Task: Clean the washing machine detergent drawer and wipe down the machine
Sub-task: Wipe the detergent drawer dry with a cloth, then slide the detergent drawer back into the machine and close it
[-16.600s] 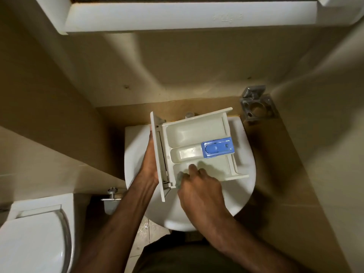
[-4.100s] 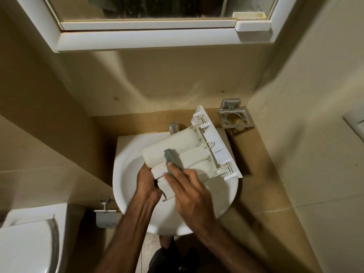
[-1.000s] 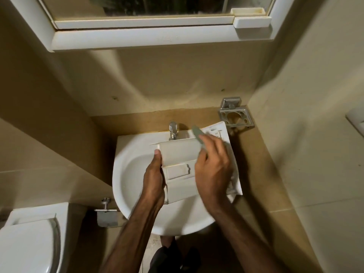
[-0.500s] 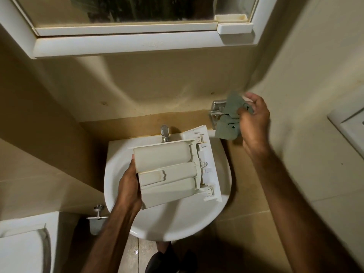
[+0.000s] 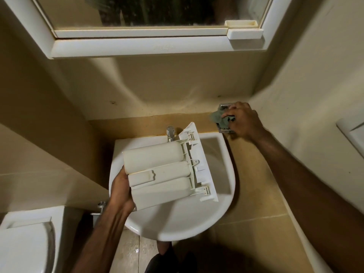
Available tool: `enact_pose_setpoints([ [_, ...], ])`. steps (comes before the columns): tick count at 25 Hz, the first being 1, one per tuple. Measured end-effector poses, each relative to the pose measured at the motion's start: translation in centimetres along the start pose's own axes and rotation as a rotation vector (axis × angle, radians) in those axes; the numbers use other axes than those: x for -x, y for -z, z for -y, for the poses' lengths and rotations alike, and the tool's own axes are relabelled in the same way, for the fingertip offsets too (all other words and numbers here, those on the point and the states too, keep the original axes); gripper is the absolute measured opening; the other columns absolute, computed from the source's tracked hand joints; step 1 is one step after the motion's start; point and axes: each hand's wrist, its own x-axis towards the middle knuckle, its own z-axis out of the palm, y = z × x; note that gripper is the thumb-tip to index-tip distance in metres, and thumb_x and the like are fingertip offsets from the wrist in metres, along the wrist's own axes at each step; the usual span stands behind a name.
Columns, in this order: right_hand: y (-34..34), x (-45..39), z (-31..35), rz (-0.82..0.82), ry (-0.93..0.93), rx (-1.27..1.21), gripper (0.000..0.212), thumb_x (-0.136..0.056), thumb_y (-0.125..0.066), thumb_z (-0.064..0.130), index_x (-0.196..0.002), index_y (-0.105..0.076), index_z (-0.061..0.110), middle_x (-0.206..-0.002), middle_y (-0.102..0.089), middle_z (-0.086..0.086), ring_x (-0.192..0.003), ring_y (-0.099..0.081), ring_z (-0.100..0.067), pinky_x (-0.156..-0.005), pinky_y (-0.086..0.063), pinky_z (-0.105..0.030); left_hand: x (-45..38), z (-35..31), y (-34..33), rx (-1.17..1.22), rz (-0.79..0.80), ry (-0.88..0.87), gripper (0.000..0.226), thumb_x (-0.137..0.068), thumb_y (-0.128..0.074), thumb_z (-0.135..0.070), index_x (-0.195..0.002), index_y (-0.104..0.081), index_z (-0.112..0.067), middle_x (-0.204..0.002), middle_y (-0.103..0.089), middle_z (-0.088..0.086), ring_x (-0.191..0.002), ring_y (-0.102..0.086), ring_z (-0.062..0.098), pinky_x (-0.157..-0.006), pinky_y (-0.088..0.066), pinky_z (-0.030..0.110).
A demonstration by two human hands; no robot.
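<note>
**Risk note: drawer held one-handed over basin**

Detergent drawer (image 5: 163, 174) upside down, over the sink (image 5: 177, 225); left hand (image 5: 121, 191) grips its rear end only, fingers curled under, front panel unsupported; likely wet plastic, so could slip or tip and knock the tap (image 5: 170, 133) or basin. Right hand (image 5: 243, 122) well apart, clamped on grey-green cloth (image 5: 221, 120) at wall holder (image 5: 224, 131); cloth pushed in loosely may drop behind sink. Machine not in view; wipe-down prob. not yet begun.
</note>
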Motion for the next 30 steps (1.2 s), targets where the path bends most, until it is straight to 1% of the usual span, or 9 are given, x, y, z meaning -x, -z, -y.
enact_pose_setpoints([
  [5, 0.8, 5.8, 3.4, -0.353, -0.087, -0.384, 0.042, -0.094, -0.064, 0.038, -0.132, -0.071, 0.023, -0.13, -0.067, 0.002, -0.125, -0.059, -0.017, -0.106, -0.049, -0.034, 0.3, -0.1, 0.8, 0.042, 0.021, -0.017, 0.033, -0.098, -0.053, -0.026, -0.086, -0.081, -0.015, -0.081, -0.078, 0.01, -0.065, -0.076, 0.029, -0.055, -0.062, 0.038],
  [7, 0.7, 10.0, 6.3, -0.036, -0.196, -0.79, 0.051, -0.095, -0.068, 0.055, -0.138, -0.066, 0.028, -0.134, -0.065, 0.013, -0.124, -0.06, -0.005, -0.104, -0.047, -0.024, 0.7, -0.2, 1.0, 0.079, 0.015, -0.02, 0.04, -0.1, -0.05, -0.023, -0.077, -0.082, -0.014, -0.075, -0.077, 0.009, -0.062, -0.075, 0.027, -0.052, -0.062, 0.035],
  [10, -1.4, 14.0, 9.0, 0.586, -0.253, -1.108, 0.082, -0.081, -0.064, 0.083, -0.152, -0.048, 0.043, -0.157, -0.049, 0.017, -0.144, -0.046, -0.007, -0.118, -0.041, -0.046, 1.6, -0.6, 1.9, 0.168, 0.034, -0.051, 0.036, -0.102, -0.047, -0.019, -0.082, -0.077, -0.013, -0.075, -0.073, 0.007, -0.061, -0.073, 0.024, -0.053, -0.061, 0.032],
  [13, -2.0, 14.7, 10.7, 0.733, -0.174, -1.175, 0.1, -0.072, -0.071, 0.084, -0.158, -0.035, 0.047, -0.16, -0.046, 0.015, -0.146, -0.045, -0.012, -0.119, -0.039, -0.053, 1.8, -1.0, 3.7, 0.246, 0.067, -0.061, 0.045, -0.103, -0.04, -0.017, -0.075, -0.075, -0.015, -0.071, -0.069, 0.004, -0.059, -0.07, 0.021, -0.054, -0.06, 0.029],
  [18, 0.2, 15.1, 17.4, 0.78, 0.052, -1.104, 0.119, -0.064, -0.085, 0.066, -0.161, -0.018, 0.05, -0.152, -0.053, 0.02, -0.137, -0.053, -0.005, -0.115, -0.046, -0.039, 3.4, -2.0, 7.8, 0.36, 0.108, -0.143, 0.05, -0.102, -0.038, -0.024, -0.073, -0.079, -0.017, -0.074, -0.074, 0.004, -0.067, -0.074, 0.023, -0.062, -0.063, 0.035],
  [22, -0.4, 17.7, 25.5, 0.761, 0.117, -0.886, 0.154, -0.046, -0.089, 0.081, -0.158, 0.013, 0.056, -0.167, -0.022, 0.025, -0.151, -0.032, -0.007, -0.123, -0.033, -0.043, 3.5, -2.4, 15.8, 0.492, 0.091, -0.136, 0.031, -0.1, -0.046, -0.037, -0.104, -0.073, -0.022, -0.1, -0.072, 0.005, -0.101, -0.064, 0.034, -0.093, -0.05, 0.05],
  [26, -2.8, 21.7, 34.5, 0.611, 0.205, -0.849, 0.152, -0.043, -0.09, 0.08, -0.155, 0.012, 0.063, -0.167, -0.019, 0.025, -0.152, -0.025, -0.004, -0.122, -0.034, -0.04, 7.4, -2.4, 23.0, 0.456, 0.173, -0.305, 0.071, -0.101, -0.036, -0.056, -0.143, -0.054, -0.001, -0.143, -0.062, 0.013, -0.137, -0.055, 0.028, -0.116, -0.035, 0.045],
  [28, -4.4, 23.8, 39.2, 0.573, 0.248, -0.836, 0.147, -0.047, -0.088, 0.078, -0.156, 0.01, 0.061, -0.164, -0.025, 0.022, -0.149, -0.03, -0.006, -0.122, -0.037, -0.042, 10.7, -3.5, 25.8, 0.527, 0.025, -0.305, 0.096, -0.052, -0.086, -0.059, -0.12, -0.065, 0.005, -0.111, -0.079, 0.013, -0.104, -0.077, 0.021, -0.088, -0.061, 0.045],
  [30, -5.4, 25.7, 43.4, 0.559, 0.276, -0.829, 0.142, -0.05, -0.086, 0.072, -0.157, 0.005, 0.059, -0.162, -0.03, 0.02, -0.147, -0.033, -0.008, -0.121, -0.038, -0.041, 13.7, -3.8, 29.2, 0.614, -0.189, -0.364, 0.061, -0.027, -0.091, -0.033, -0.081, -0.073, -0.014, -0.065, -0.075, 0.0, -0.058, -0.075, 0.015, -0.052, -0.062, 0.031],
])
